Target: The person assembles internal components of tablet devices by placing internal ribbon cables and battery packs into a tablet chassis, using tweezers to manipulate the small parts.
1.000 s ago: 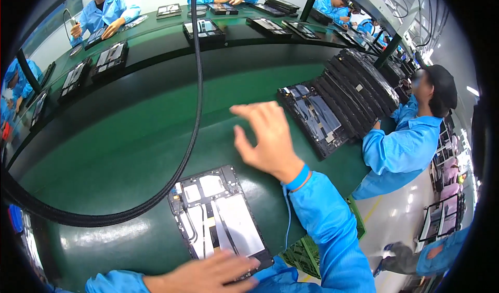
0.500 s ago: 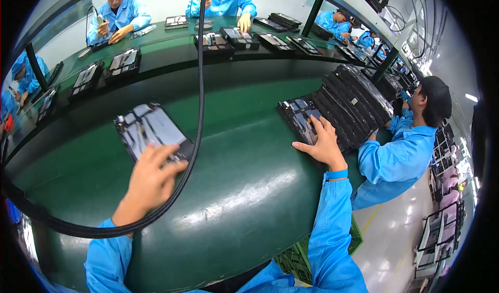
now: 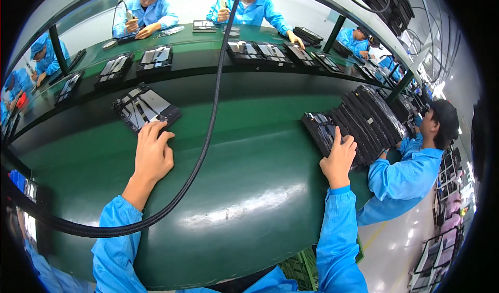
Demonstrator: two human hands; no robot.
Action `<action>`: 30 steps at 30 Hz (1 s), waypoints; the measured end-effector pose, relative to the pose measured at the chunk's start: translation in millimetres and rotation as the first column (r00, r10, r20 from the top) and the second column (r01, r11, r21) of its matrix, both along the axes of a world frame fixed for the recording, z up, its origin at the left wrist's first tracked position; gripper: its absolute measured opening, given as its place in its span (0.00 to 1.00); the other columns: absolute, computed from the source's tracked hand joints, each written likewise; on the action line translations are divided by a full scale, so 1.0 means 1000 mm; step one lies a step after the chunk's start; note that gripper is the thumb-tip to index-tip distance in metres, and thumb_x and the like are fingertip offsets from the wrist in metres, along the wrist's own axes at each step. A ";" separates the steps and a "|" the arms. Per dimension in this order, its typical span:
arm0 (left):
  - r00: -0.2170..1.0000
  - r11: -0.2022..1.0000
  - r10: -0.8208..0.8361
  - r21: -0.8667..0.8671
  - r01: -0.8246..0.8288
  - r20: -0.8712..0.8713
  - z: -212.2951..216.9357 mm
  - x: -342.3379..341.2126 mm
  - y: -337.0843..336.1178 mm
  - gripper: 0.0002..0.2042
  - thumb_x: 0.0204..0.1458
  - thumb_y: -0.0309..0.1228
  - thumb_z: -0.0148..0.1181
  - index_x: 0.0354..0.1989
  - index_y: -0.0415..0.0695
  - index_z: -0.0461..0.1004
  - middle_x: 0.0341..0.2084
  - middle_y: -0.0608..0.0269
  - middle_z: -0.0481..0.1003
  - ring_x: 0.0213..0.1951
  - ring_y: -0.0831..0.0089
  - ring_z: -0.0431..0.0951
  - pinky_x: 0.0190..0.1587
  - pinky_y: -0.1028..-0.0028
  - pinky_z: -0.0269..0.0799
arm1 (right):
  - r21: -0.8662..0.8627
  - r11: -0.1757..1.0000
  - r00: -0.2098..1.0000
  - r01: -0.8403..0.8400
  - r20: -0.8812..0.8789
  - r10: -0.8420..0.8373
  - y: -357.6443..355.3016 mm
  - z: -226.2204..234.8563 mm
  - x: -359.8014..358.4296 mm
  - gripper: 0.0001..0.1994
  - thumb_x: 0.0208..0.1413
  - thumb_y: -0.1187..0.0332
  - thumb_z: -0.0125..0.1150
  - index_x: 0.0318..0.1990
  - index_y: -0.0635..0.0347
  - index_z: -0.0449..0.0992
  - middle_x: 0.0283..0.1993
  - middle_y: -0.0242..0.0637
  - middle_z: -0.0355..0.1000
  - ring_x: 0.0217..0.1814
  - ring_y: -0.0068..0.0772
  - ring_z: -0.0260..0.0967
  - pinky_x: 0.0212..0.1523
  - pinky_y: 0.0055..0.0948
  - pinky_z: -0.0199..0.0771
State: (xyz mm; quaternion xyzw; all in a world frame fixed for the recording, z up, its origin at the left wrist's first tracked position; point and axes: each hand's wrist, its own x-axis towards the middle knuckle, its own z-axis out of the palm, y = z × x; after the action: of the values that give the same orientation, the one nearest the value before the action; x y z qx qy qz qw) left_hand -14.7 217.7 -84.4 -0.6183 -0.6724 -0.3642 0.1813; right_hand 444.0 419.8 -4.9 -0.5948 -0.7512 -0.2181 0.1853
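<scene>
Fingers (image 3: 150,137) on devices (image 3: 141,106); sticker (image 3: 370,121) unreadable.

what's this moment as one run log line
left hand: touching near edge of flat black-and-silver rectangular device; right hand: on front black rectangular device of leaning stack; surface: glossy green tabletop

The green bench (image 3: 260,152) carries several black-framed devices (image 3: 147,106).

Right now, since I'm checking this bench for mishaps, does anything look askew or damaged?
The row of dark devices at the right hand leans slanted rather than lying flat. No spill or clear damage shows.
</scene>
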 end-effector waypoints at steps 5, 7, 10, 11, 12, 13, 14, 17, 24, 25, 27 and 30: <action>0.997 0.998 -0.068 -0.009 0.068 0.027 0.005 0.006 -0.001 0.14 0.46 0.18 0.61 0.43 0.38 0.82 0.58 0.45 0.78 0.66 0.42 0.73 0.74 0.44 0.66 | -0.100 0.991 0.989 -0.087 0.109 0.097 -0.015 -0.017 -0.013 0.46 0.41 0.88 0.67 0.76 0.61 0.68 0.61 0.57 0.63 0.61 0.65 0.67 0.59 0.55 0.79; 0.997 0.997 -0.077 -0.011 0.077 0.027 0.003 0.010 -0.005 0.14 0.47 0.18 0.61 0.44 0.38 0.82 0.57 0.45 0.78 0.66 0.43 0.74 0.73 0.44 0.67 | -0.186 0.972 0.982 -0.142 0.101 0.163 -0.050 -0.011 -0.041 0.46 0.41 0.87 0.67 0.76 0.63 0.67 0.61 0.57 0.63 0.60 0.67 0.68 0.56 0.58 0.82; 0.977 0.983 -0.181 0.028 0.179 0.111 0.008 0.028 -0.012 0.12 0.53 0.17 0.60 0.45 0.39 0.82 0.57 0.45 0.79 0.63 0.43 0.75 0.67 0.47 0.69 | -0.348 0.869 0.918 -0.351 0.057 0.393 -0.125 0.006 -0.077 0.51 0.44 0.85 0.68 0.82 0.58 0.59 0.72 0.63 0.61 0.62 0.73 0.71 0.52 0.60 0.86; 0.972 0.977 -0.211 0.013 0.211 0.104 0.011 0.034 -0.017 0.12 0.56 0.18 0.60 0.47 0.40 0.82 0.56 0.45 0.80 0.61 0.43 0.76 0.67 0.48 0.70 | -0.414 0.812 0.880 -0.412 0.050 0.472 -0.153 0.015 -0.090 0.53 0.47 0.83 0.68 0.85 0.56 0.55 0.78 0.67 0.59 0.62 0.75 0.73 0.51 0.61 0.88; 0.949 0.961 -0.267 -0.027 0.275 0.167 0.015 0.043 -0.021 0.11 0.59 0.19 0.59 0.48 0.39 0.82 0.55 0.45 0.80 0.61 0.43 0.77 0.67 0.49 0.70 | -0.493 0.731 0.835 -0.472 0.018 0.551 -0.177 0.021 -0.097 0.53 0.49 0.80 0.69 0.86 0.55 0.53 0.81 0.70 0.54 0.61 0.78 0.75 0.50 0.62 0.88; 0.925 0.943 -0.305 -0.067 0.327 0.226 0.021 0.050 -0.031 0.11 0.61 0.20 0.58 0.49 0.39 0.83 0.54 0.44 0.81 0.60 0.44 0.77 0.67 0.49 0.70 | -0.563 0.630 0.775 -0.536 -0.031 0.632 -0.198 0.027 -0.106 0.53 0.51 0.77 0.69 0.86 0.55 0.52 0.84 0.74 0.50 0.59 0.81 0.77 0.50 0.64 0.88; 0.899 0.928 -0.320 -0.095 0.361 0.298 0.022 0.061 -0.038 0.12 0.65 0.24 0.56 0.51 0.38 0.82 0.54 0.44 0.81 0.59 0.45 0.78 0.66 0.50 0.71 | -0.637 0.486 0.717 -0.598 -0.153 0.680 -0.215 0.037 -0.113 0.52 0.54 0.73 0.70 0.87 0.55 0.51 0.83 0.76 0.49 0.58 0.83 0.78 0.49 0.65 0.88; 0.864 0.884 -0.363 -0.165 0.438 0.350 0.025 0.080 -0.060 0.14 0.67 0.29 0.54 0.55 0.37 0.81 0.54 0.45 0.81 0.59 0.47 0.78 0.66 0.51 0.70 | -0.665 0.127 0.487 -0.736 -0.389 0.782 -0.231 0.064 -0.121 0.48 0.64 0.55 0.73 0.86 0.55 0.53 0.80 0.79 0.54 0.59 0.80 0.79 0.52 0.61 0.87; 0.870 0.926 -0.252 -0.156 0.344 0.423 0.039 0.103 -0.111 0.22 0.63 0.28 0.57 0.65 0.35 0.75 0.61 0.42 0.78 0.63 0.44 0.75 0.69 0.50 0.68 | -0.347 0.103 0.307 -0.932 -0.606 0.734 -0.121 0.026 -0.157 0.33 0.62 0.65 0.68 0.76 0.57 0.72 0.74 0.52 0.72 0.77 0.58 0.69 0.76 0.50 0.70; 0.875 0.929 -0.237 -0.164 0.331 0.423 0.040 0.108 -0.119 0.22 0.63 0.28 0.57 0.65 0.35 0.75 0.61 0.42 0.78 0.63 0.44 0.75 0.69 0.50 0.68 | -0.288 0.004 0.229 -0.957 -0.752 0.618 -0.110 0.008 -0.161 0.33 0.62 0.67 0.67 0.76 0.56 0.73 0.74 0.52 0.72 0.76 0.57 0.69 0.77 0.49 0.68; 0.895 0.961 -0.148 -0.152 0.230 0.420 0.037 0.115 -0.134 0.27 0.59 0.29 0.63 0.68 0.35 0.72 0.66 0.38 0.73 0.66 0.40 0.74 0.71 0.47 0.67 | -0.399 -0.028 0.244 -0.917 -0.613 0.751 -0.112 -0.012 -0.161 0.32 0.64 0.67 0.66 0.77 0.55 0.74 0.72 0.50 0.75 0.73 0.52 0.71 0.73 0.47 0.68; 0.881 0.922 -0.134 -0.269 0.279 0.454 0.035 0.121 -0.156 0.35 0.55 0.32 0.70 0.73 0.38 0.68 0.71 0.37 0.69 0.71 0.38 0.70 0.77 0.41 0.60 | -0.441 0.019 0.288 -0.897 -0.553 0.781 -0.116 -0.002 -0.166 0.25 0.66 0.62 0.67 0.69 0.56 0.81 0.64 0.45 0.80 0.61 0.49 0.73 0.66 0.44 0.71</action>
State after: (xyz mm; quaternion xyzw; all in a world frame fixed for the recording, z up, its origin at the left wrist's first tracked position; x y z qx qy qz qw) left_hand 106.6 61.5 -49.2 -0.6139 -0.6755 -0.3918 -0.1155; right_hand 278.0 303.4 -6.6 -0.0640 -0.9523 0.2827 0.0953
